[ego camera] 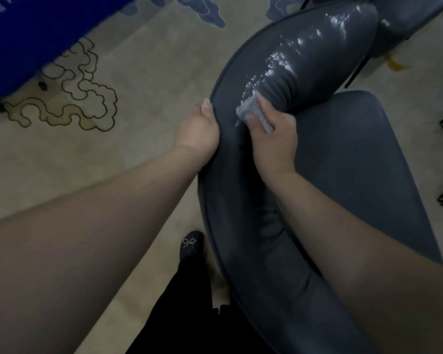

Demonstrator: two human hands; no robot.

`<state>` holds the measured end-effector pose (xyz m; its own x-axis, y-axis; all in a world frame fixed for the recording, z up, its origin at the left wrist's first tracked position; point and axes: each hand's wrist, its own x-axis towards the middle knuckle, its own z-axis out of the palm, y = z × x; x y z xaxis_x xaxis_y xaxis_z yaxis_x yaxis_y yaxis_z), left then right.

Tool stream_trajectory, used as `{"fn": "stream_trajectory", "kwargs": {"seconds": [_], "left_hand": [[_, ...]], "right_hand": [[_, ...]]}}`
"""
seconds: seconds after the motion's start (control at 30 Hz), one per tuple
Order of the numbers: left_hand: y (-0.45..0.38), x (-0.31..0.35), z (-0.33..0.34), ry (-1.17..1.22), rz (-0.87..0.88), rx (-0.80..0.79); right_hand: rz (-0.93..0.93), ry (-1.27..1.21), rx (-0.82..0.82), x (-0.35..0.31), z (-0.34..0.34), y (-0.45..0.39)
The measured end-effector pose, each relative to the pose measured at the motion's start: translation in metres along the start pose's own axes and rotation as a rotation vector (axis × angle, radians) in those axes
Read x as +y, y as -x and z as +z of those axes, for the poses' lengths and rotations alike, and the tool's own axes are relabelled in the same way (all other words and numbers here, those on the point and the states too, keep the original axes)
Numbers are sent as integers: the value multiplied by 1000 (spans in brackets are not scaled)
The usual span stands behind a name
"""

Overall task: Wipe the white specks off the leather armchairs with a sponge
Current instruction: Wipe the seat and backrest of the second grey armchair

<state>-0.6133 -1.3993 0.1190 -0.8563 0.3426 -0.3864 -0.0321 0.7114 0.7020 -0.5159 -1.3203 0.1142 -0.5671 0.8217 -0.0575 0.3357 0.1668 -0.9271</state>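
Left hand [198, 129] clamps the armchair [343, 175] back's edge. Right hand [271, 139] squeezes the sponge [251, 112], white specks [274, 65] at 1 o'clock. Shoe [191, 247] at 6 on the carpet [138, 60].

- You have only one view, from the camera on your head, so no second view shares the scene.
- It looks steeply down and a little forward, over your two forearms.
- It is close: the grey armchair [317, 175] fills the right half, and your left hand [198, 129] and right hand [271, 139] sit near the middle.
- The wide lens bends the edges; the carpet [138, 72] fills the left side and your shoe [191, 245] shows low.
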Motion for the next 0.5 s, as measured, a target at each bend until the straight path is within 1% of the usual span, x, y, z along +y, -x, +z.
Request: {"fn": "stream_trajectory", "kwargs": {"seconds": [0.07, 0.13, 0.23, 0.3, 0.5], "left_hand": [[-23, 15, 0, -22, -20, -68], [-38, 26, 5, -66, -37, -82], [-44, 21, 13, -103, -42, 3], [-46, 14, 15, -77, -17, 29], [-43, 11, 14, -87, 2, 74]], "right_hand": [[21, -4, 59, -5, 6, -25], [17, -4, 71, -7, 6, -29], [-69, 69, 47, 4, 7, 0], [-94, 57, 51, 8, 9, 13], [-32, 77, 120, 2, 16, -57]]}}
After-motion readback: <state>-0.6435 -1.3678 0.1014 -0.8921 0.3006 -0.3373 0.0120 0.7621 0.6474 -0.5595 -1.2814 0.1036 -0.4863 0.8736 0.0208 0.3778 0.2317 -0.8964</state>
